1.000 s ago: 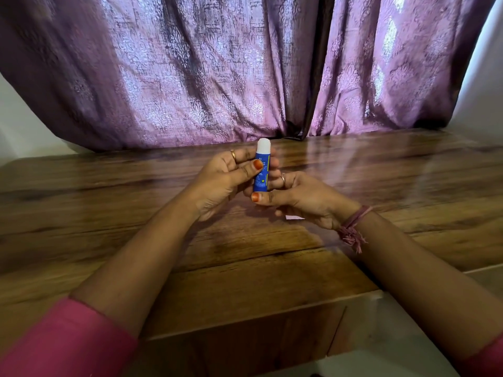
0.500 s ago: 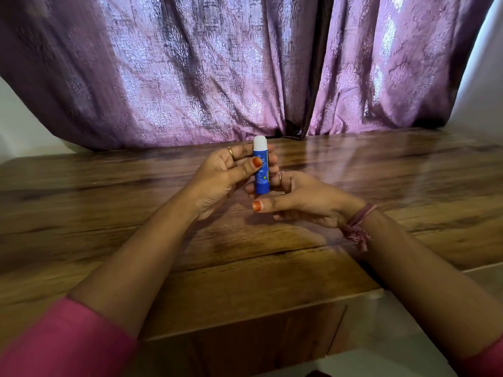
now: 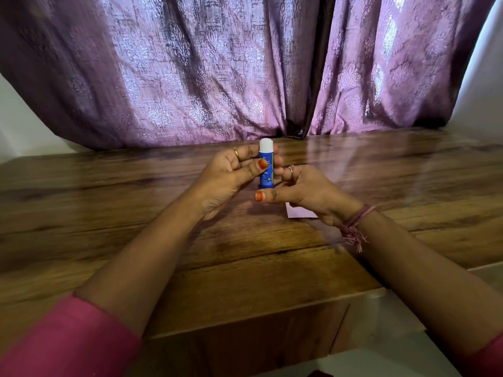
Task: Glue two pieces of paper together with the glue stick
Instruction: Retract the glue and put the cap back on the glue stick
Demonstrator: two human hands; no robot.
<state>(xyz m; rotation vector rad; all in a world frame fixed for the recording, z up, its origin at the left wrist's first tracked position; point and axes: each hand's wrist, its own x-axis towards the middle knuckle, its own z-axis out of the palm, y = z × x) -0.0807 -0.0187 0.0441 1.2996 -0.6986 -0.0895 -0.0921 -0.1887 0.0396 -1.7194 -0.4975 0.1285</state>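
Purple patterned curtains (image 3: 217, 72) are hanging across the back of the scene, their hems meeting the far edge of a wide brown wood-grain table (image 3: 109, 213) that is filling most of the view. Two bare forearms in pink sleeves (image 3: 62, 341) are reaching in over the near edge and meeting above the middle of the table.

The left hand (image 3: 226, 178) is curling around a small blue cylindrical glue stick with a white top (image 3: 266, 167), holding it upright above the table. The thumb, with its orange-painted nail, is pressing across the front of the blue barrel, while the other fingers (image 3: 275, 159) are wrapping behind it, so the barrel is sitting pinched between thumb and fingertips. The white top is poking out above the hand.

The right hand (image 3: 307, 191) is sitting just beside and below, its thumb lying level under the base of the stick and its fingers partly curled next to the lower barrel. Whether these fingers are actually gripping the base is not clear. A frayed pink thread bracelet (image 3: 353, 227) is circling the right wrist.

A corner of pale pink paper (image 3: 296, 212) is lying flat on the table, showing under the right hand, mostly hidden by it.
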